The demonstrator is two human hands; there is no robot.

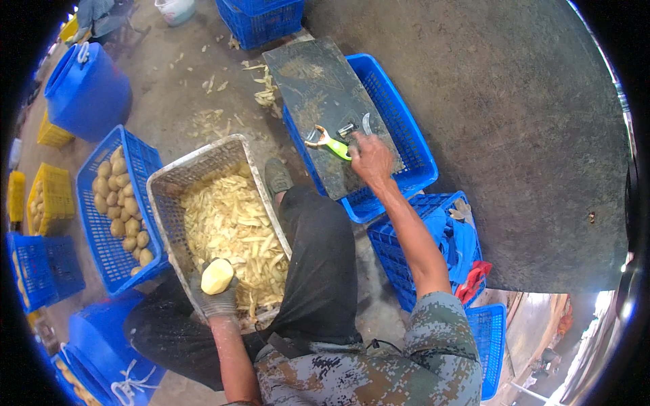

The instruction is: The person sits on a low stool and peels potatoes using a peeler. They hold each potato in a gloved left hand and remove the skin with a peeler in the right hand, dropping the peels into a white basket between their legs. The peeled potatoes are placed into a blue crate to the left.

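My left hand (216, 299), in a grey glove, holds a peeled potato (217, 276) over the near edge of a dirty white plastic crate (195, 155). Potato peelings (238, 218) fill much of that crate, which stands between my legs. My bare right hand (373, 158) is over a dark board (317, 96), its fingers at the handle end of a green Y-shaped peeler (336, 147). Whether they grip the handle, I cannot tell. Beyond my fingertips lie a small metal piece (347, 130) and a curved blade-like piece (366, 123).
The board rests across a blue plastic basket (414, 147). Unpeeled potatoes (119, 195) fill a blue crate (99, 254) at left, near blue barrels (91, 96). Cloths (442, 228) lie on another blue crate (391, 264) by my right arm. A person (99, 15) is at the far left.
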